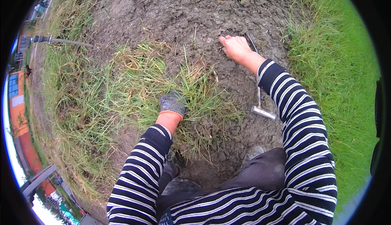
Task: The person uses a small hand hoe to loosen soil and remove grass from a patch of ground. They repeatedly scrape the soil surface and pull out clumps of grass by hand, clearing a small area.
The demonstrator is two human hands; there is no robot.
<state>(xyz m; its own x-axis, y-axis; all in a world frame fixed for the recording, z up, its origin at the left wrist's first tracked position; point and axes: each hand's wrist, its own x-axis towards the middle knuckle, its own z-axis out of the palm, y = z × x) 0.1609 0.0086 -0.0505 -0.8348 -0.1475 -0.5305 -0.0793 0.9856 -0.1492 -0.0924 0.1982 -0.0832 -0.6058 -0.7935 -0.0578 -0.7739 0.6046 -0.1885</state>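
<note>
My left hand [173, 103], in a grey knit glove with an orange cuff, is pushed into a heap of loose grass [201, 87]. Blades cover its fingers, so its grip is hidden. Farther out to the right, my bare right hand [238, 47] reaches down to the clumpy soil [195, 14]. Its fingers are bent and close together, and whatever may lie under them cannot be seen. Beneath my right forearm lies a hand tool, seemingly a sickle, with a thin curved metal part [259, 96] and a short metal tube handle [264, 112]. My forearm hides its middle.
Tall green grass [342, 81] borders the soil on the right. More cut or flattened grass [76, 127] spreads along the left. A grey pole [71, 42] with a dark end juts in at upper left. My bent knee [262, 170] is close below the tool. Orange buildings [18, 102] stand far left.
</note>
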